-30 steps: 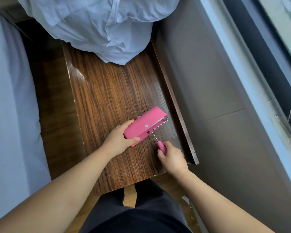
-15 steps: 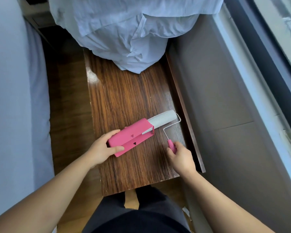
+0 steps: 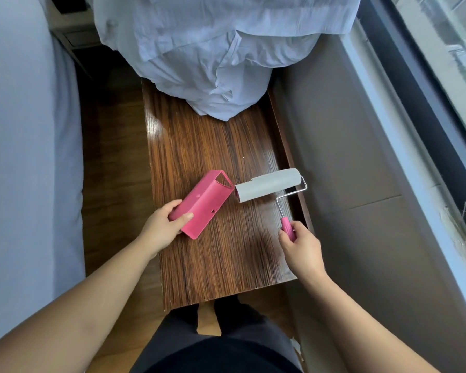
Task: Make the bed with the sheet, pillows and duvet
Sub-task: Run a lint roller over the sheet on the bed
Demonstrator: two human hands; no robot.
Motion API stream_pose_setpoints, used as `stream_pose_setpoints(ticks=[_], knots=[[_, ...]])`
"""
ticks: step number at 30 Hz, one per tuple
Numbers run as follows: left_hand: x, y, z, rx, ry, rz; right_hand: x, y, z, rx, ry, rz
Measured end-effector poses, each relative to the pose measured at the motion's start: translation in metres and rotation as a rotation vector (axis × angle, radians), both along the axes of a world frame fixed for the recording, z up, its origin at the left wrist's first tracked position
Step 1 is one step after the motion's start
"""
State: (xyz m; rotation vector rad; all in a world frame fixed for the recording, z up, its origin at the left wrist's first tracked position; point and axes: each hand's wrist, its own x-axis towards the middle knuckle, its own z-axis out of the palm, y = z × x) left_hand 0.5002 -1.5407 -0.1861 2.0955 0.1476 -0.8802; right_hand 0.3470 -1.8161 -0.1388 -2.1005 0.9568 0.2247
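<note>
While the left hand point(image 3: 160, 229) grasps the stiff pink cover point(image 3: 199, 204), the right hand point(image 3: 300, 244) clenches the light lint roller point(image 3: 269, 185) by its handle; soft bedding point(image 3: 221, 57) on the desk point(image 3: 215, 157) needs broad two-handed holds.

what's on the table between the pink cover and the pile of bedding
Nothing: the head view shows bare wooden tabletop between the pink cover and the bedding.
</note>
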Motion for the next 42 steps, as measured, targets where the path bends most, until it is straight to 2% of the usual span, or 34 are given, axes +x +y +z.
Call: stream_pose_setpoints(ticks=[12,23,29,36,42], knots=[[-0.019,-0.056,0.001,0.003,-0.002,-0.23,-0.012,0.009,0.025,-0.02,-0.076,0.134],[-0.042,-0.01,0.023,0.107,-0.092,0.034,0.002,0.023,0.026,0.04,-0.091,0.282],[-0.063,0.037,0.046,0.068,-0.114,0.154,0.018,0.047,0.026,0.059,-0.123,0.35],[-0.078,0.115,0.063,0.03,-0.119,0.293,0.04,0.104,0.031,0.039,-0.2,0.453],[-0.077,0.205,0.069,-0.018,-0.128,0.344,0.059,0.187,0.039,0.024,-0.216,0.485]])
